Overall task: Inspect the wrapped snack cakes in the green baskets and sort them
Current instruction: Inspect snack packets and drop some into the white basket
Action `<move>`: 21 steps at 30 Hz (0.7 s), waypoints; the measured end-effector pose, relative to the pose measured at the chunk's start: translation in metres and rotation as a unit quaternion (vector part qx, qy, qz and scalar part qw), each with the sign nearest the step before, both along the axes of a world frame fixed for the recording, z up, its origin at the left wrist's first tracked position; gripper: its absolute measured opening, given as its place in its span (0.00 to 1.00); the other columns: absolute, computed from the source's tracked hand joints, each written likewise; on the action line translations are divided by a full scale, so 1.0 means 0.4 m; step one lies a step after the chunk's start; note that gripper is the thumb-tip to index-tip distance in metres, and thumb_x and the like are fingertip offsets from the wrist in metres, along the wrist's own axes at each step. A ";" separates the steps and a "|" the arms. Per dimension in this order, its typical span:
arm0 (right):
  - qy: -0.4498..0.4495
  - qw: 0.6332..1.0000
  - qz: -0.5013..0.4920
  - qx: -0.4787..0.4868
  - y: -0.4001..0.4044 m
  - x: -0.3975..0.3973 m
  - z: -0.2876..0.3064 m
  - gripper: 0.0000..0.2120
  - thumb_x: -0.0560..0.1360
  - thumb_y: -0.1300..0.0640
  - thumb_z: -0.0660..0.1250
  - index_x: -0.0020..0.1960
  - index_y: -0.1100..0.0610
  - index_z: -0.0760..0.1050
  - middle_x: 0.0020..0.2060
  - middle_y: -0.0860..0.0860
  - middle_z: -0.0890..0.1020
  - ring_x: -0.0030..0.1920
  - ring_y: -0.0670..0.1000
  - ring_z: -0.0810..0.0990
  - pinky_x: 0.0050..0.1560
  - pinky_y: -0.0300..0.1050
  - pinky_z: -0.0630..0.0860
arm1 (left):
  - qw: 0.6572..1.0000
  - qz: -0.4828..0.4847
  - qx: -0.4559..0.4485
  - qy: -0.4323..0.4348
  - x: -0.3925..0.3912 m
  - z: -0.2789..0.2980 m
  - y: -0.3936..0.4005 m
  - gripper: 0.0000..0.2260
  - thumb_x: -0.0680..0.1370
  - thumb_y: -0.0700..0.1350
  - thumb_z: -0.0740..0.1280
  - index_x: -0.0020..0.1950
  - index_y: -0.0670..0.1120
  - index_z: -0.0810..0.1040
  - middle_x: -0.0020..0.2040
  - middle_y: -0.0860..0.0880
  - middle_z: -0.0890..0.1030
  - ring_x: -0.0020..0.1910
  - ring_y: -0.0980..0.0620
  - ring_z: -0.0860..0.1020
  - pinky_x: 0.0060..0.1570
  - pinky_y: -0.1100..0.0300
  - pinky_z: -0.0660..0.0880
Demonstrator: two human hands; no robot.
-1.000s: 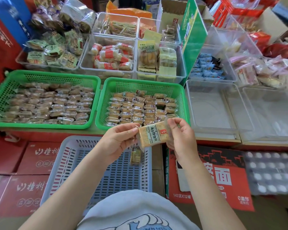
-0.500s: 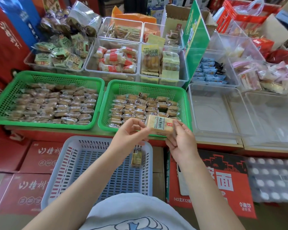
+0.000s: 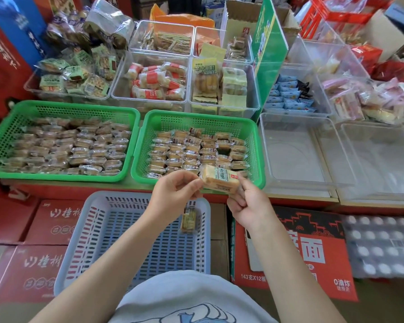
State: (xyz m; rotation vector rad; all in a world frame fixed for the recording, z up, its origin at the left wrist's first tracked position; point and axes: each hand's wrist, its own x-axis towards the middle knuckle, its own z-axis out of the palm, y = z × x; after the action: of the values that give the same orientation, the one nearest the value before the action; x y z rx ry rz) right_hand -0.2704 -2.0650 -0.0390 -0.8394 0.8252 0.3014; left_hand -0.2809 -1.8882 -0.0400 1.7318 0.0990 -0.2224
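The held cake (image 3: 219, 179) hides the right basket's (image 3: 258, 145) near-right cakes.

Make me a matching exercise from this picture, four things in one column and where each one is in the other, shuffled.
Things:
1. held snack cake
2. lone snack cake
3. blue packets
4. empty clear tub

Places:
A. inside the grey basket
B. right of the right green basket
C. between the left hand and right hand
D. behind the empty tub

Pairs: 1-C, 2-A, 3-D, 4-B
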 end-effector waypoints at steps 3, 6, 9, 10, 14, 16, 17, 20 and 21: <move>-0.030 0.999 0.011 0.010 -0.008 0.001 -0.004 0.10 0.83 0.55 0.62 0.44 0.56 0.75 0.22 0.47 0.74 0.18 0.43 0.57 0.20 0.36 0.50 | 0.980 0.028 -0.157 0.121 0.012 0.000 -0.013 0.11 0.80 0.47 0.68 0.53 0.39 0.78 0.50 0.42 0.84 0.47 0.50 0.85 0.43 0.57 0.82; -0.099 0.992 0.061 -0.048 -0.008 -0.001 -0.001 0.07 0.82 0.55 0.63 0.46 0.54 0.75 0.28 0.50 0.80 0.19 0.43 0.64 0.19 0.35 0.56 | 0.935 -0.026 -0.290 0.204 0.024 -0.004 -0.012 0.21 0.76 0.52 0.68 0.65 0.42 0.74 0.58 0.42 0.84 0.54 0.45 0.84 0.41 0.55 0.83; -0.160 0.970 0.108 -0.150 -0.005 0.002 0.008 0.08 0.82 0.55 0.63 0.45 0.55 0.76 0.32 0.51 0.80 0.22 0.43 0.73 0.19 0.34 0.63 | 0.916 -0.044 -0.334 0.220 0.030 -0.013 -0.008 0.14 0.76 0.45 0.70 0.60 0.43 0.75 0.52 0.39 0.84 0.46 0.45 0.84 0.37 0.55 0.83; -0.170 0.964 0.111 -0.172 -0.004 0.005 0.008 0.09 0.82 0.54 0.64 0.45 0.55 0.76 0.33 0.51 0.80 0.23 0.44 0.75 0.20 0.34 0.64 | 0.912 -0.037 -0.342 0.223 0.033 -0.019 -0.006 0.11 0.76 0.43 0.69 0.58 0.44 0.75 0.51 0.39 0.83 0.45 0.45 0.84 0.37 0.55 0.83; -0.179 0.959 0.105 -0.194 -0.005 0.023 -0.010 0.09 0.82 0.53 0.63 0.45 0.54 0.78 0.34 0.50 0.82 0.28 0.46 0.78 0.22 0.35 0.63 | 0.888 -0.017 -0.394 0.237 0.045 -0.038 -0.002 0.14 0.78 0.45 0.68 0.61 0.41 0.75 0.54 0.37 0.83 0.47 0.43 0.85 0.38 0.55 0.83; -0.176 0.963 0.101 -0.176 -0.009 0.036 -0.023 0.09 0.82 0.53 0.63 0.47 0.56 0.79 0.34 0.51 0.83 0.26 0.45 0.77 0.21 0.36 0.59 | 0.872 -0.018 -0.426 0.240 0.052 -0.049 0.002 0.22 0.75 0.47 0.72 0.65 0.40 0.74 0.58 0.35 0.82 0.49 0.42 0.85 0.39 0.55 0.84; -0.170 0.966 0.101 -0.167 -0.012 0.042 -0.031 0.10 0.82 0.53 0.63 0.49 0.57 0.79 0.35 0.52 0.83 0.25 0.45 0.76 0.21 0.36 0.58 | 0.868 -0.018 -0.434 0.243 0.055 -0.055 0.002 0.26 0.72 0.47 0.75 0.66 0.39 0.74 0.59 0.35 0.82 0.50 0.42 0.85 0.39 0.55 0.84; -0.146 0.967 0.131 -0.162 -0.022 0.063 -0.055 0.17 0.79 0.45 0.63 0.54 0.59 0.81 0.37 0.55 0.84 0.25 0.47 0.71 0.23 0.39 0.59 | 0.866 0.004 -0.434 0.248 0.071 -0.069 -0.004 0.24 0.72 0.46 0.77 0.64 0.40 0.76 0.58 0.36 0.83 0.50 0.42 0.85 0.38 0.54 0.84; -0.140 0.963 0.157 -0.167 -0.028 0.070 -0.063 0.22 0.77 0.40 0.63 0.56 0.58 0.80 0.38 0.55 0.83 0.26 0.46 0.70 0.25 0.39 0.61 | 0.868 0.015 -0.429 0.249 0.079 -0.070 -0.008 0.20 0.74 0.45 0.73 0.63 0.40 0.77 0.58 0.36 0.83 0.50 0.42 0.85 0.38 0.55 0.84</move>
State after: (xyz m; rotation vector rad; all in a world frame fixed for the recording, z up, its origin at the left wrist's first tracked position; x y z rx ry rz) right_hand -0.2425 -2.0762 -0.0643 -1.3029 0.4791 0.3169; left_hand -0.2494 -1.8915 -0.0679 0.7516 0.3483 -0.5904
